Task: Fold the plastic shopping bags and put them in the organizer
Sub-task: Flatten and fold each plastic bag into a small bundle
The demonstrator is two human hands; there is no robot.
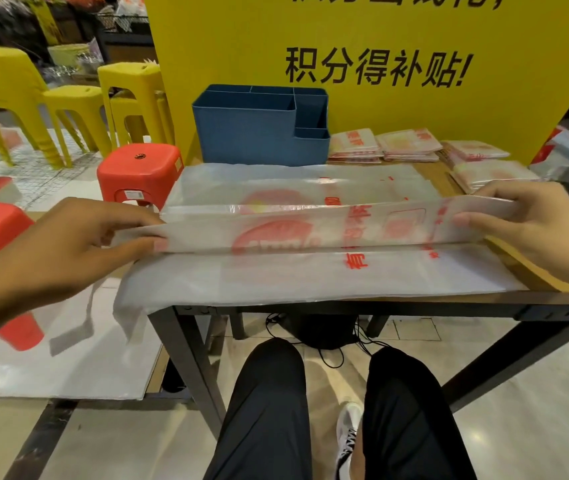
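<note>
- On the counter [535, 284] the bag [310, 278] lies flat, long axis left to right.
- Left hand [68, 247] and right hand [532, 230] each pinch one end of its raised fold.
- The organizer [259, 133] stands behind, nearer the left hand, so the fold likely goes away from the body.

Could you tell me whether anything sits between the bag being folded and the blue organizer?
Nothing visible does. The plastic bag, held by the left hand and right hand, lies directly before the blue organizer; folded bags sit beside it.
</note>
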